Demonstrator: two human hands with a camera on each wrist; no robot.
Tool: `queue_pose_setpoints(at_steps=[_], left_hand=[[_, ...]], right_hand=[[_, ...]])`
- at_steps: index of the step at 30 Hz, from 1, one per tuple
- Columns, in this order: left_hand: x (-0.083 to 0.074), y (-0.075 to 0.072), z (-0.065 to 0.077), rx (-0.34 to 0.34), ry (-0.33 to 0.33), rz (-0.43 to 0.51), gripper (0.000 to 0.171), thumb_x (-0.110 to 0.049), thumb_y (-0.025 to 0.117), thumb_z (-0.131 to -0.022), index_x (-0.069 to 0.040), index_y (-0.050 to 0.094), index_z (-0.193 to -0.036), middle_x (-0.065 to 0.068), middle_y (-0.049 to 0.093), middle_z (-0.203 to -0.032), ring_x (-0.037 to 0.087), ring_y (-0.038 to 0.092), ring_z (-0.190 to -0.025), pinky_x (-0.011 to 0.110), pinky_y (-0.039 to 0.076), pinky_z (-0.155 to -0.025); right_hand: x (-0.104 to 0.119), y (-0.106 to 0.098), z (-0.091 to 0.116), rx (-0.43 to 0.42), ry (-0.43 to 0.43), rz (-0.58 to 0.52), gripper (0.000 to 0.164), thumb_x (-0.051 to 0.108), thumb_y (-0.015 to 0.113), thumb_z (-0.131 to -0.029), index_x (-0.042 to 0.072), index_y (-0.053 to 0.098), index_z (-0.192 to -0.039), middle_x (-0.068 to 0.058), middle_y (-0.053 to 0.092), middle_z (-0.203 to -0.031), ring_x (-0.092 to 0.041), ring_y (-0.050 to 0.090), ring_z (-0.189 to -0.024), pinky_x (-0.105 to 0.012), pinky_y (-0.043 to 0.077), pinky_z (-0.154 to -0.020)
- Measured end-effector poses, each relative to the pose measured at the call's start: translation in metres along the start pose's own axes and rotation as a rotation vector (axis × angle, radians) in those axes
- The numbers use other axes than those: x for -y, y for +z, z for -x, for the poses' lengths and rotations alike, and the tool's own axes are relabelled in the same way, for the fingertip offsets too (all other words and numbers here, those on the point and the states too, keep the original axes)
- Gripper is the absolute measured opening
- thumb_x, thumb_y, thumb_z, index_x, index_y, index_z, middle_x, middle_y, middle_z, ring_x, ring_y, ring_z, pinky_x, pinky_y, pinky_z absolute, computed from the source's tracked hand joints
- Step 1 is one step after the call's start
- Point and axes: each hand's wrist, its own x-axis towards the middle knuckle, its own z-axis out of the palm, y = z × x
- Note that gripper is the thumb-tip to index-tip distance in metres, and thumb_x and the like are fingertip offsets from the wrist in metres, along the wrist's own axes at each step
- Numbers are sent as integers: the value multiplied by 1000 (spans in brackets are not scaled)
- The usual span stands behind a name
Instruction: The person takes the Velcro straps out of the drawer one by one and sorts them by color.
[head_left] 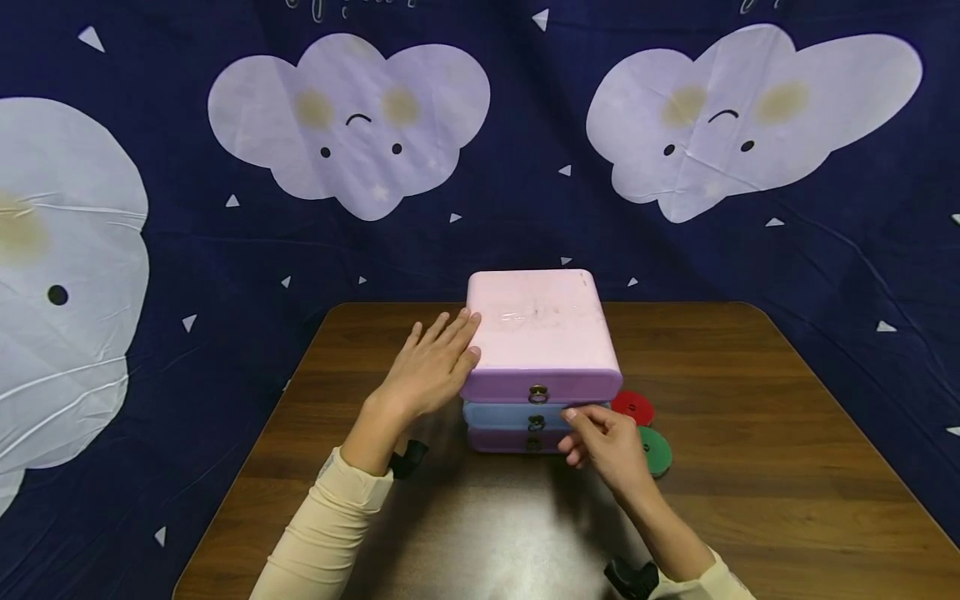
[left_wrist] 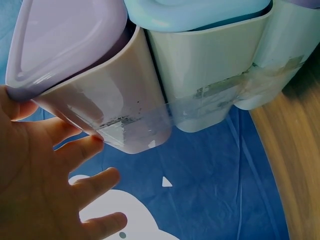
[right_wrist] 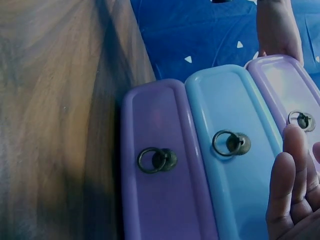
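Observation:
A small three-tier drawer box with a pale pink top (head_left: 536, 325) stands on the table. Its fronts are a light purple top drawer (right_wrist: 282, 82), a blue middle drawer (right_wrist: 225, 100) and a darker purple bottom drawer (right_wrist: 155, 115), each with a metal ring pull. My left hand (head_left: 427, 371) lies against the left side of the top tier, fingers spread and fairly straight. Close to the right part of the fronts is my right hand (head_left: 611, 442), its fingers loosely bent. In the right wrist view nothing shows between its fingers, and the rings hang free.
A red button-like disc (head_left: 633, 407) and a green one (head_left: 657, 452) lie on the wooden table (head_left: 750, 467), right of the box and partly hidden. Clear tape (left_wrist: 150, 117) runs across the tiers' side. Behind hangs a dark blue cloth (head_left: 525, 150) with clouds.

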Motion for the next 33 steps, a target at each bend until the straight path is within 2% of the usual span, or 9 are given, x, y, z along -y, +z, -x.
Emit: queue_pose_setpoints(at_steps=[11,17,26,33], left_hand=[[0,1,0,-7,6,2,55,-47,19,-101,-28,15,-152,-6,13,-160,24,11,-149,53,5,-119],[1,1,0,-3,3,0,55,-47,18,-101,-28,14,-152,-6,13,-160,24,12,-149,53,5,-119],[1,1,1,0,0,3,55,-47,19,-101,-29,14,-152,-6,12,-160,24,13,-148,53,5,-119],[2,1,0,-6,6,1,54,-47,18,-101,-29,14,-152,-6,13,-160,24,14,-148,53,7,-119]], right_hand=[[-14,-3,2,-5,26,8,33,24,61,-92,-9,66,-98,-4,69,-63,-12,61,-47,-34,55,-50],[-22,1,2,13,58,-10,30,18,59,-92,-9,65,-103,-4,69,-62,-11,60,-46,-30,54,-48],[-29,10,1,36,43,-9,27,12,58,-92,-8,64,-109,-5,70,-62,-10,60,-45,-33,54,-47],[-28,15,0,45,69,-22,28,12,57,-92,-6,63,-113,-7,70,-64,-11,60,-45,-32,54,-48]])
